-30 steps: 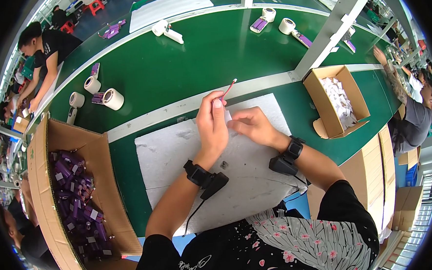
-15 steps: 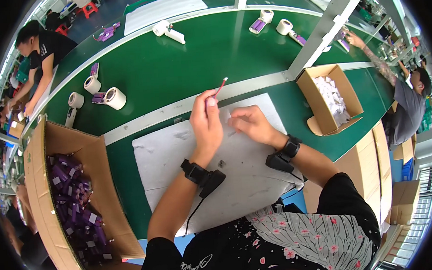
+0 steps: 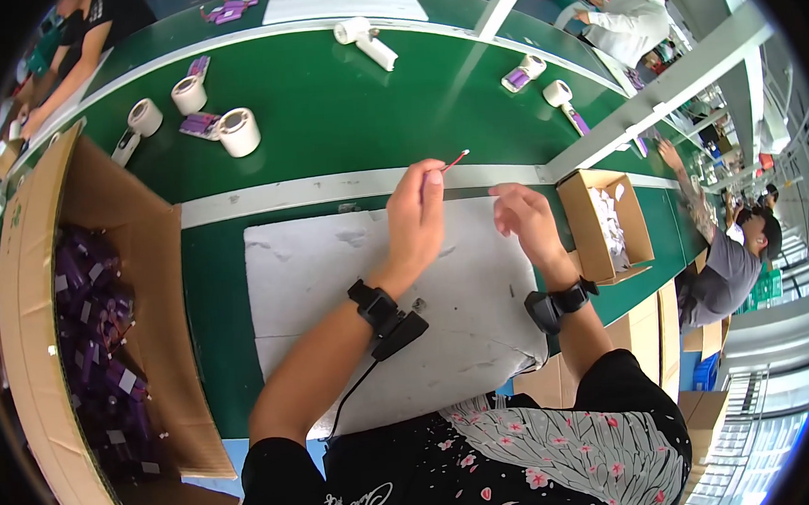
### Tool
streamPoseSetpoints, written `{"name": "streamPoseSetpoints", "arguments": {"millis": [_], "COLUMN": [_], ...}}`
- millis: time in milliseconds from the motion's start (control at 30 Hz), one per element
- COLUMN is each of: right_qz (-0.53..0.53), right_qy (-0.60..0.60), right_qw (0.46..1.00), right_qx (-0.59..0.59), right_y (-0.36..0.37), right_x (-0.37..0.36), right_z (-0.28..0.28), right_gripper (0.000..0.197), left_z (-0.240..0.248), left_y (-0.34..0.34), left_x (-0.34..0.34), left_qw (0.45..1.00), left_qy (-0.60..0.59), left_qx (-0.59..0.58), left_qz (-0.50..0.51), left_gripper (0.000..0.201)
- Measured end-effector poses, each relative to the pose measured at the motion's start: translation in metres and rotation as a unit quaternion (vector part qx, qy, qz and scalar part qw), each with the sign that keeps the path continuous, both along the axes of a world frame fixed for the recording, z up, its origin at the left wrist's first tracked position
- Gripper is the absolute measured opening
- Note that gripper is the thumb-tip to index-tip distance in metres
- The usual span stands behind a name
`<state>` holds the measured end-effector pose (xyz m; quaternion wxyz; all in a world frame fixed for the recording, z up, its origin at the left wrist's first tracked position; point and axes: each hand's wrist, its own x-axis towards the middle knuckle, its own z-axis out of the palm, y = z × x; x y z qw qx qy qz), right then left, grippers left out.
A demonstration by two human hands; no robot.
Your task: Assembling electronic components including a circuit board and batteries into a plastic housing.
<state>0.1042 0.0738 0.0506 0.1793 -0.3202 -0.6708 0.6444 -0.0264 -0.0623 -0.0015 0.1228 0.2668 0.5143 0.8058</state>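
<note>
My left hand (image 3: 416,220) is closed over the middle of the foam sheet, its fingers wrapped round a purple battery pack (image 3: 425,184) that they mostly hide. From its top a red wire (image 3: 455,162) sticks out with a small white plug at the tip. My right hand (image 3: 527,220) hovers at the sheet's far right corner, fingers loosely apart and nothing seen in them. Closest to it stands a small cardboard box (image 3: 578,209) of white paper pieces (image 3: 612,232). Under both hands lies the pale foam sheet (image 3: 332,274).
At the left stands a large carton (image 3: 164,292) full of purple battery packs (image 3: 96,305). Beyond a metal rail (image 3: 283,195), a green belt (image 3: 324,119) carries white handheld devices (image 3: 238,131) with purple packs. A post (image 3: 653,102) rises at the right. Co-workers sit on both sides.
The view has turned to the right. My right hand has moved away from the left one toward the small box, its fingers opening. The left hand still grips the battery pack.
</note>
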Motion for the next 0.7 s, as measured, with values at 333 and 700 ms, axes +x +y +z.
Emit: {"name": "streamPoseSetpoints", "arguments": {"millis": [333, 700], "right_qz": [0.111, 0.122], "right_qy": [-0.085, -0.175], "right_qw": [0.969, 0.880], "right_qx": [0.206, 0.424], "right_y": [0.050, 0.134], "right_x": [-0.161, -0.288], "right_z": [-0.003, -0.041], "right_gripper": [0.030, 0.028], "left_z": [0.000, -0.016], "left_y": [0.000, 0.017], "left_x": [-0.021, -0.035], "left_qw": [0.970, 0.977], "left_qy": [-0.236, -0.202], "left_qx": [0.060, 0.070], "left_qz": [-0.027, 0.011], "left_gripper": [0.036, 0.037]}}
